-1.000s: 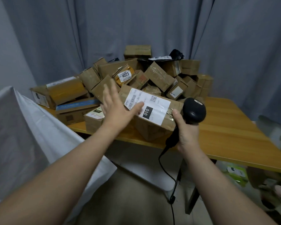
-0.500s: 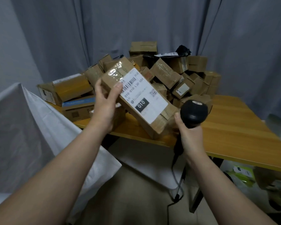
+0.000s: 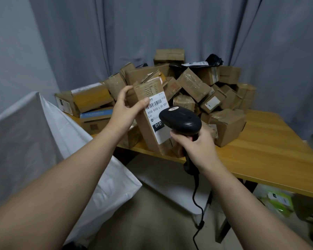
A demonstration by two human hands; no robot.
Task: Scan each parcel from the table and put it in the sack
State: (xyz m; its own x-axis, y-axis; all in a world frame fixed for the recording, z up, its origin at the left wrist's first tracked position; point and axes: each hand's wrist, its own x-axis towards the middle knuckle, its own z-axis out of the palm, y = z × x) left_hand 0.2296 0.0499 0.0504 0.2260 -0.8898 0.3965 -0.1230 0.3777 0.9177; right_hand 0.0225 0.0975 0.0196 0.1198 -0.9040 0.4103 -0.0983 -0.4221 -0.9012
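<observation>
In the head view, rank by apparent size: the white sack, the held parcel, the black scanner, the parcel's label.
1. White sack.
2. Held parcel.
3. Black scanner and label: alike; scanner is nearer and partly covers it.

Labelled parcel (image 3: 150, 121) in left hand (image 3: 124, 112), black scanner (image 3: 181, 120) in right hand (image 3: 197, 145), over table (image 3: 271, 152).

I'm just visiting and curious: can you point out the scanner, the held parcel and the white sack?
scanner (image 3: 181, 120), head view, on its black head.
held parcel (image 3: 156, 109), head view, on its white label.
white sack (image 3: 67, 127), head view, on its front fabric.
</observation>
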